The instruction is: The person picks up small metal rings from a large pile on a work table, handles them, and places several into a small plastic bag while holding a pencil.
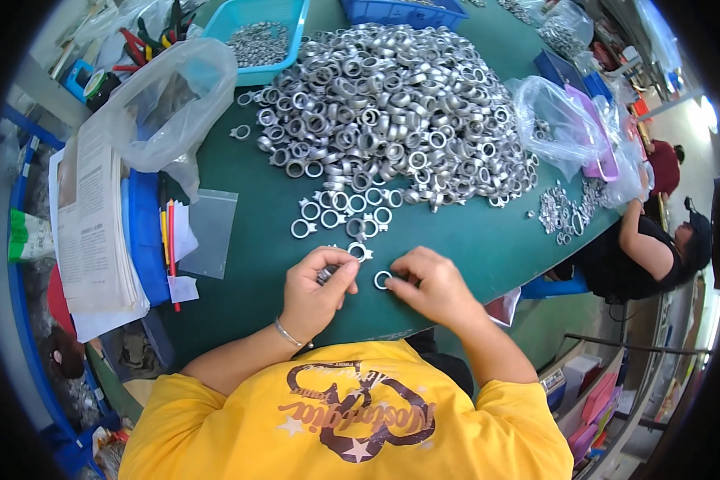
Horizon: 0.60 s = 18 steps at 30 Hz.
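My left hand (320, 288) is closed, with metal ring clamps (326, 274) tucked inside the curled fingers. A silver ring clamp (358, 253) stands out at its fingertips. To the right of it, my right hand (434, 286) pinches another ring clamp (383, 280) by its edge, at or just over the green table. Past both hands lies a loose group of ring clamps (331, 218), several of them flat on the tabletop. Behind that group rises a large heap of the same grey metal rings (392, 104), each with small lugs on its side.
A turquoise bin (302, 34) of small parts stands at the far left, beside a clear plastic bag (160, 104). Papers (96, 232) and a blue tray (146, 240) line the left edge. Small parts (564, 214) lie at right, near a seated person (648, 248).
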Tool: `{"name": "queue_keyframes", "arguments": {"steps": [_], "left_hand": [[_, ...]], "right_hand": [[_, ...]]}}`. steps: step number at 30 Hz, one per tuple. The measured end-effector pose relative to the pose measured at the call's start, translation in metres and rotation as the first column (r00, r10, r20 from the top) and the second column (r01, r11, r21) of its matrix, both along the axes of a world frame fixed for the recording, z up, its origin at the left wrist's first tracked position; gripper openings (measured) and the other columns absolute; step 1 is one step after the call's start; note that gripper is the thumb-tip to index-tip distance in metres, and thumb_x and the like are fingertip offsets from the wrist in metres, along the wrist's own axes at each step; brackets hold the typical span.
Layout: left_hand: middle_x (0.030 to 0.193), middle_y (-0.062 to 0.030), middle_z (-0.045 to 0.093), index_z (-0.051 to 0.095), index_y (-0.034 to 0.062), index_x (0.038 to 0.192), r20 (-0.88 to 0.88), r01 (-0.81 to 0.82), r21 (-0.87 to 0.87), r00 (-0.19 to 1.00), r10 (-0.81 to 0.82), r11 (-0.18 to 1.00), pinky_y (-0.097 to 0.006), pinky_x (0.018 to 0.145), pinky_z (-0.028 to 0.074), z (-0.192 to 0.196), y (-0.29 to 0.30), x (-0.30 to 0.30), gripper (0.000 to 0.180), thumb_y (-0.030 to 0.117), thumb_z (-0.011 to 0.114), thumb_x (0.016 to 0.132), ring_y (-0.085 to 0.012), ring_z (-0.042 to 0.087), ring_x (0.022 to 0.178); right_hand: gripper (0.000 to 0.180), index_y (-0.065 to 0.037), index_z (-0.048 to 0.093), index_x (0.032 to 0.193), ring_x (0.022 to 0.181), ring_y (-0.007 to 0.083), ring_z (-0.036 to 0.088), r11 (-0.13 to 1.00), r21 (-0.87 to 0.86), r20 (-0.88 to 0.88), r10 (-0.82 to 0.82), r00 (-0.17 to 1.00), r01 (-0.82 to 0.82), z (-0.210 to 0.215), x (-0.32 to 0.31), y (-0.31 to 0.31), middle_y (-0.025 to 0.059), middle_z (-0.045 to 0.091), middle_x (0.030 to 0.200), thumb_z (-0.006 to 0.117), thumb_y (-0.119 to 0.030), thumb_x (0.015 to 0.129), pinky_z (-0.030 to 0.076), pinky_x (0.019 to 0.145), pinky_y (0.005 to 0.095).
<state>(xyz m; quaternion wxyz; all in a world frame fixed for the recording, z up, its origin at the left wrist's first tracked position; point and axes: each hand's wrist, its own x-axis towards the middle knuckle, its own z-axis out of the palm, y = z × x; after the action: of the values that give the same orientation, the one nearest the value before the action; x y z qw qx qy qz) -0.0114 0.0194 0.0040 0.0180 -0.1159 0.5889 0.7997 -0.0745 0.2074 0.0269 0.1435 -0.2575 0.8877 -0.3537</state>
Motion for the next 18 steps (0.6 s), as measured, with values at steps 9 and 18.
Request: {"name": "queue_keyframes", "arguments": {"steps": [9, 18], "left_hand": [[0.081, -0.0024, 0.059, 0.061, 0.0016, 0.085, -0.012, 0.138, -0.219, 0.989, -0.144, 0.966, -0.017, 0.051, 0.042, -0.004, 0.002, 0.001, 0.015, 0.007, 0.07, 0.074, -0.0064, 0.055, 0.061], [0.082, -0.0051, 0.059, 0.065, 0.0029, 0.078, -0.362, 0.012, -0.398, 0.917, -0.169, 0.918, -0.023, 0.06, 0.044, 0.004, 0.001, 0.001, 0.014, 0.0, 0.073, 0.066, -0.0137, 0.055, 0.07]], "right_hand": [[0.012, -0.004, 0.061, 0.08, 0.068, 0.0227, 0.06, 0.968, -0.246, -0.279, -0.017, 0.96, -0.055, -0.004, 0.005, -0.016, 0.0083, 0.059, 0.079, 0.065, -0.001, 0.069, 0.049, 0.059, 0.0294], [0.015, 0.001, 0.054, 0.094, 0.077, 0.0146, 0.061, 0.707, -0.671, 0.203, -0.113, 0.973, 0.222, -0.014, 0.016, -0.018, 0.0099, 0.059, 0.09, 0.053, 0.008, 0.081, 0.049, 0.065, 0.0232]]}}
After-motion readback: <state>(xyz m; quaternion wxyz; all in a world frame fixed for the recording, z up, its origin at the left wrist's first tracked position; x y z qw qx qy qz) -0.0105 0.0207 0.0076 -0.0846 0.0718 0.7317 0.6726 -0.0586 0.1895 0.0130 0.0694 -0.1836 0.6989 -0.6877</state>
